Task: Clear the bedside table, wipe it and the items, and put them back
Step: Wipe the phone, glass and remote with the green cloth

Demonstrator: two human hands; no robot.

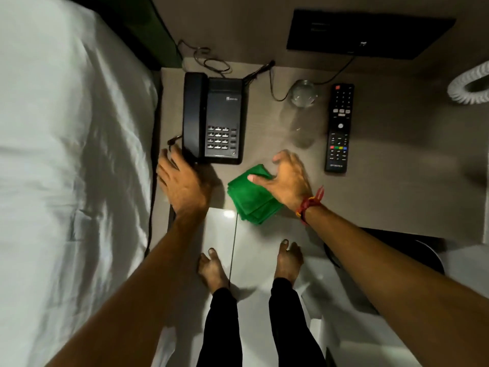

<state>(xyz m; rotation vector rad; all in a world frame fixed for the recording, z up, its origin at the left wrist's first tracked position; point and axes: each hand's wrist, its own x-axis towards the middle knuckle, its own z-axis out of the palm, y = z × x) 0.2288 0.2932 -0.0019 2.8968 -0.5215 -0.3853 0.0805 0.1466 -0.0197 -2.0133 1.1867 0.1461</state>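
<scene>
On the grey bedside table [383, 186] stand a black desk phone [214, 117], a clear upright glass [301, 112] and a black TV remote [340, 128]. A folded green cloth [248, 200] lies at the table's front edge. My right hand [288, 178] rests on the cloth's right side, thumb across its top and fingers spread. My left hand [182, 181] lies flat on the table's front left corner, fingers apart, touching the phone's near left corner and holding nothing.
A bed with white sheets [68, 154] borders the table on the left. Phone cords [211, 59] trail behind the phone. A dark panel [365, 33] is on the wall behind. A white coiled object [471, 86] sits far right. My bare feet stand on the white tile floor [254, 247].
</scene>
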